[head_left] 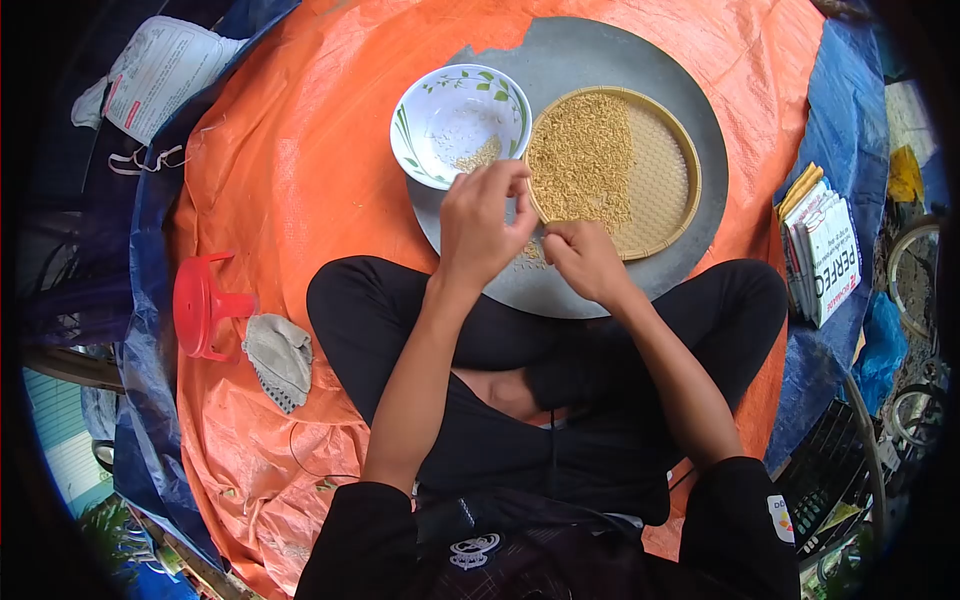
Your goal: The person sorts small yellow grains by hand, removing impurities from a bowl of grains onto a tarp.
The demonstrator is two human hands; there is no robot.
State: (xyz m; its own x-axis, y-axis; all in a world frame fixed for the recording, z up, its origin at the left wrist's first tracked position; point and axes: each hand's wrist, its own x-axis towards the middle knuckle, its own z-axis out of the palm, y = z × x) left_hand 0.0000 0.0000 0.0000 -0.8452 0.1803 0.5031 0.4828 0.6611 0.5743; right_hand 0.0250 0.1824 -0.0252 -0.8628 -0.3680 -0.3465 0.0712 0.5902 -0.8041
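Note:
My left hand (482, 222) is held over the lower right rim of a white bowl (425, 110) with green leaf decoration. Its fingers are curled and drawn towards the thumb; anything between them is too small to make out. A small heap of pale grains (480, 154) lies in the bowl. My right hand (585, 262) is closed, thumb against fingers, by the lower left rim of a round woven bamboo tray (665, 185). What it holds, if anything, is hidden. Unhusked rice grains (585, 150) cover the tray's left part. A few loose grains (532, 258) lie between my hands.
Bowl and tray stand on a round grey board (570, 55) over an orange tarp (330, 120). At left are a red plastic stool (205, 305) and a grey cap (278, 358). Folded printed sacks (820, 245) lie at right, on blue tarp (820, 370).

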